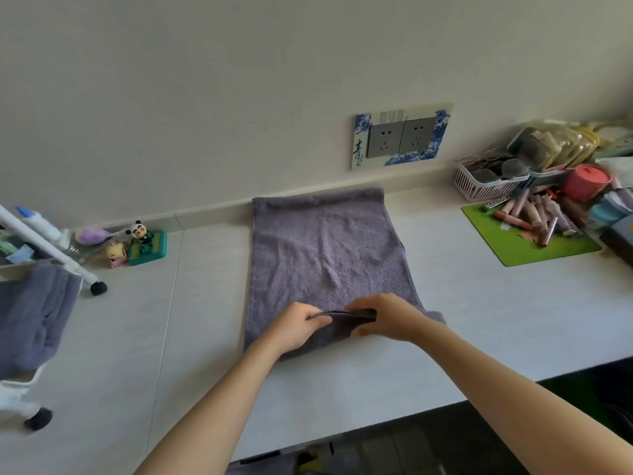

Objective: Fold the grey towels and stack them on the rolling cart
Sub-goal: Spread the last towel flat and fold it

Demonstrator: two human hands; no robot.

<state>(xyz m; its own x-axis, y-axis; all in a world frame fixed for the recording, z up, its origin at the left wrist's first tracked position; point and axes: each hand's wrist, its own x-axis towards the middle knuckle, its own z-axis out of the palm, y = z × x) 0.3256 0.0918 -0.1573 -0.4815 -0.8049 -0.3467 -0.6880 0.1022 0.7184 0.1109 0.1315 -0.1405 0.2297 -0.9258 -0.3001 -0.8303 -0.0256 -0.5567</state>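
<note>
My left hand (297,325) and right hand (385,318) pinch the near edge of the flat grey terry towel (325,255) on the white worktop (479,303); uneven lifting risks a skewed fold.

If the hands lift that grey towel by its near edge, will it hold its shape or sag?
Probably sag: the grey towel lies wrinkled, and its edge buckles between the left hand and right hand. Its terry pile would likely drag on the counter, not slide.

A grey towel (325,262) lies flat on the white table (479,320) — the left hand (294,323) and right hand (383,317) pinch its near edge, lifted slightly.
</note>
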